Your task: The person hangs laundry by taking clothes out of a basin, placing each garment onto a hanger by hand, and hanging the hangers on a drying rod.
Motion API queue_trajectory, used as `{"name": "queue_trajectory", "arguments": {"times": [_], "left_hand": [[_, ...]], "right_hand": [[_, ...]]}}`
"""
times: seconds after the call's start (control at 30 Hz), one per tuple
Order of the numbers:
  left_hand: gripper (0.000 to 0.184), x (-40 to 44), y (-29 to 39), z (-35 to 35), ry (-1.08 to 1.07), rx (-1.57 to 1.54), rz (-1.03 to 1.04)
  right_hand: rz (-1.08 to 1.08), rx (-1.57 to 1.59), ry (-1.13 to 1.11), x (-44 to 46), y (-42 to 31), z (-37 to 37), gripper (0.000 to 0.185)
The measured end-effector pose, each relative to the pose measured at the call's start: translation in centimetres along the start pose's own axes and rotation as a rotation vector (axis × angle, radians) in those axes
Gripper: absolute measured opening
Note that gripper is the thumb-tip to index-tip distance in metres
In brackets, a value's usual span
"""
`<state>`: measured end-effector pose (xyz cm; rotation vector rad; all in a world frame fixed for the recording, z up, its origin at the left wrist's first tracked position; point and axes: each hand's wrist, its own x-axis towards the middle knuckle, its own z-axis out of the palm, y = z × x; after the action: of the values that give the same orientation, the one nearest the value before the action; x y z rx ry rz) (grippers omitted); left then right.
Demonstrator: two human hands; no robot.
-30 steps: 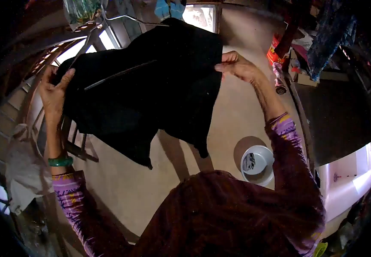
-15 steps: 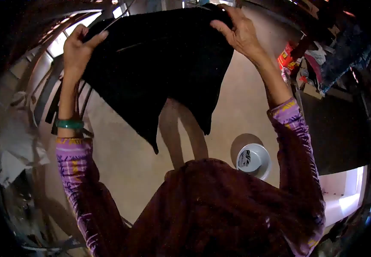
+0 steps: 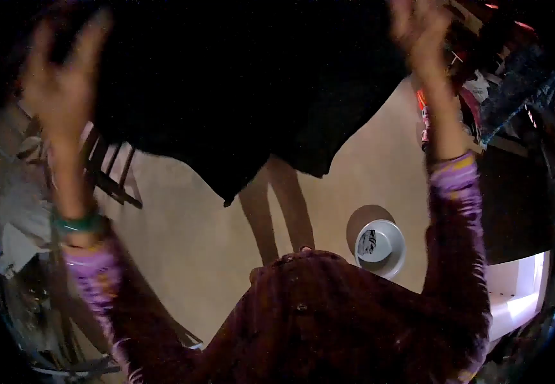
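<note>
A black garment [image 3: 245, 89] hangs spread between my two hands, filling the upper middle of the head view. Its lower edge has two pointed corners with a notch between them. My left hand [image 3: 66, 77] is at the garment's left edge, smeared by motion, with a green bangle [image 3: 79, 223] on the wrist. At the upper right edge, my right hand [image 3: 421, 32] grips the cloth, also blurred. The upper edge of the garment and the fingertips are lost in the dark or outside the view.
A white bucket [image 3: 394, 259] with a dark patterned patch inside stands on the floor [image 3: 181, 249]. Dark wooden furniture legs [image 3: 114, 173] show at left, beside pale cloth [image 3: 27, 217]. At right lie heaped fabrics [image 3: 514, 96] above a dark surface [image 3: 508, 198].
Both hands have moved up and outward, apart from each other. The black garment has risen closer to the camera and spread wider, its lower corners lifting.
</note>
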<state>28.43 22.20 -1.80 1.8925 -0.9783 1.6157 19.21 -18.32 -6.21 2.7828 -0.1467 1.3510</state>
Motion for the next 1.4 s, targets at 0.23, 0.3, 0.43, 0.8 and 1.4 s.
{"name": "queue_trajectory", "arguments": {"times": [0.23,0.3,0.43,0.8,1.4], "left_hand": [[0.03,-12.4,6.1,9.3,-0.444,-0.385,-0.456],[0.032,-9.1,5.2,9.7,-0.413,-0.479,-0.369],[0.032,-5.1,5.3,12.4,-0.367,-0.506,-0.233],[0.035,1.6,11.5,23.3,-0.173,-1.331,-0.466],[0.049,1.7,21.7,51.0,-0.78,-1.818,-0.861]], "right_hand": [[-0.083,0.264,-0.101,-11.0,1.4,6.2,0.027],[-0.093,0.223,0.026,-9.3,1.8,5.4,0.028],[-0.087,0.129,0.159,-7.2,3.5,1.5,0.024],[-0.04,-0.326,0.294,-2.0,9.7,-15.3,0.027],[-0.662,-1.434,0.809,15.3,27.1,-24.4,0.021]]}}
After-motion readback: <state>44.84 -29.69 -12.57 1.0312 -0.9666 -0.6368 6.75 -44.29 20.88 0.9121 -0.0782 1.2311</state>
